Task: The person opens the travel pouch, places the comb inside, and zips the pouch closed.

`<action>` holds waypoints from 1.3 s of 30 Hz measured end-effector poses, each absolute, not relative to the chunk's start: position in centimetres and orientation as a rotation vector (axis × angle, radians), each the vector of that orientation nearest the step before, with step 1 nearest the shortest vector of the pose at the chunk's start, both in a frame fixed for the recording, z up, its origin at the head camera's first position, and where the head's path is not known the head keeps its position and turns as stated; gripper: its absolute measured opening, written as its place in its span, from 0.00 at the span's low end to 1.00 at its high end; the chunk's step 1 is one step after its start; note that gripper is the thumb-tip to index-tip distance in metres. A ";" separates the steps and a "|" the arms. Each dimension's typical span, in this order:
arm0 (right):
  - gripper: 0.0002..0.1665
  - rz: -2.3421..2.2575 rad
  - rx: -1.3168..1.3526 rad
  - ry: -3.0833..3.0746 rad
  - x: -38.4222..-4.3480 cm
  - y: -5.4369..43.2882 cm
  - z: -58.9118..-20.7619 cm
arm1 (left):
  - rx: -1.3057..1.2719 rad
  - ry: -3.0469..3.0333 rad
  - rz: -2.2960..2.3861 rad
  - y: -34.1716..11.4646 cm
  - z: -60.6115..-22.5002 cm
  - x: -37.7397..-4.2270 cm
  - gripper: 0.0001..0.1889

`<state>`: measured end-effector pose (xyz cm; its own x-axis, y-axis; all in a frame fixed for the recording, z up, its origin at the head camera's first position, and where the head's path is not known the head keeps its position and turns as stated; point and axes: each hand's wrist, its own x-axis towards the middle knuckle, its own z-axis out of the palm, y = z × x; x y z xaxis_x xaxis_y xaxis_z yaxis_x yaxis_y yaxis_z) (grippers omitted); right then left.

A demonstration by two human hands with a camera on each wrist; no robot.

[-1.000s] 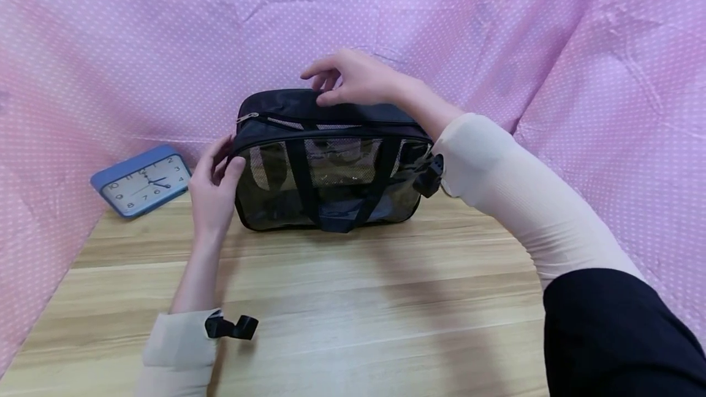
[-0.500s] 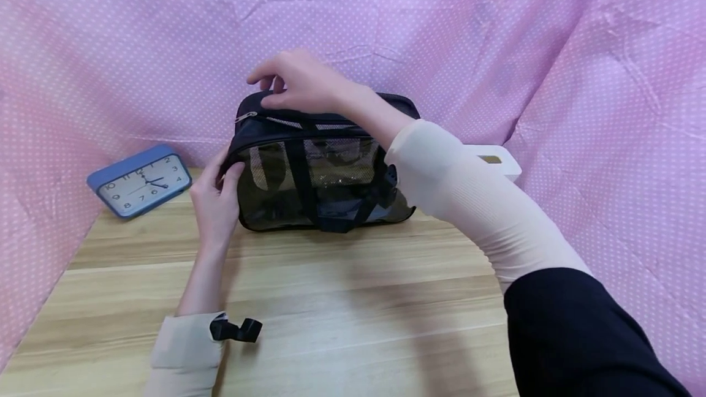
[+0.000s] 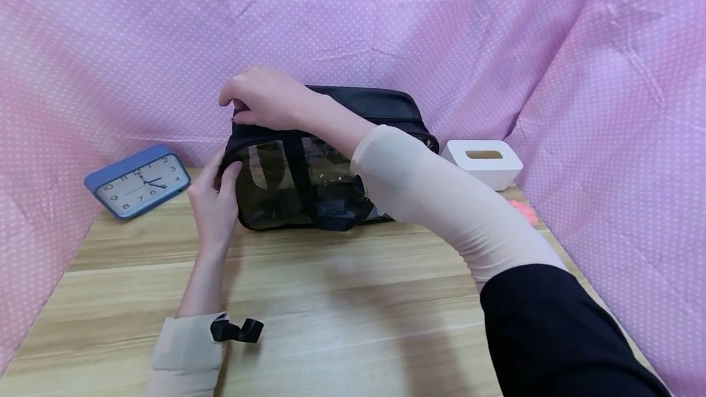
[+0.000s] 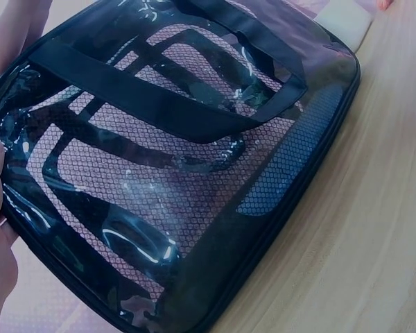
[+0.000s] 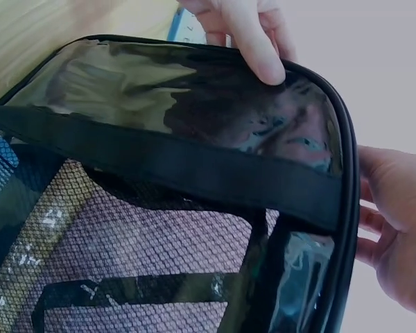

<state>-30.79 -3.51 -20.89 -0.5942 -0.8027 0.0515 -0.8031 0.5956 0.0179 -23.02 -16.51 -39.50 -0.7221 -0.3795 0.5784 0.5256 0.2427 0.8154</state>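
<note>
A black zip-top bag [image 3: 259, 195] with see-through panels and strap handles stands upright on the table. My left hand [image 3: 212, 201] grips its left side edge, thumb [image 5: 263, 59] on the clear front panel and fingers behind. At the bag's upper left corner is my right hand [image 3: 267, 98], fingers bent, with thumb and forefinger right at the zipper's end. The zipper pull is hidden there, and I cannot tell whether the fingers pinch it. Seen from the right wrist, the right hand [image 5: 402, 229] is beside the bag's top edge, fingertips hidden behind it.
A blue alarm clock [image 3: 140, 182] leans at the back left. Right of the bag stand a white tissue box [image 3: 485, 164] and a pink item [image 3: 524, 212], partly covered by my right sleeve. Pink dotted cloth [image 3: 353, 11] hangs behind the wooden table [image 3: 309, 311].
My right hand has moved left along the bag's top to the zipper end and lowered there. The tissue box and pink item have come into view. The left hand stays on the side edge.
</note>
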 end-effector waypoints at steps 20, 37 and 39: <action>0.22 -0.386 1.249 -2.504 -29.0 -4.5 -22.3 | -0.134 -1.805 -1.536 -16.3 -39.5 -23.1 0.18; 0.17 0.448 0.858 -2.768 -29.5 -1.9 -21.0 | -0.124 -1.788 -1.513 -16.3 -39.8 -23.2 0.16; 0.16 0.547 0.836 -2.799 -29.7 -1.3 -20.9 | -0.131 -1.778 -1.510 -16.3 -39.9 -23.2 0.15</action>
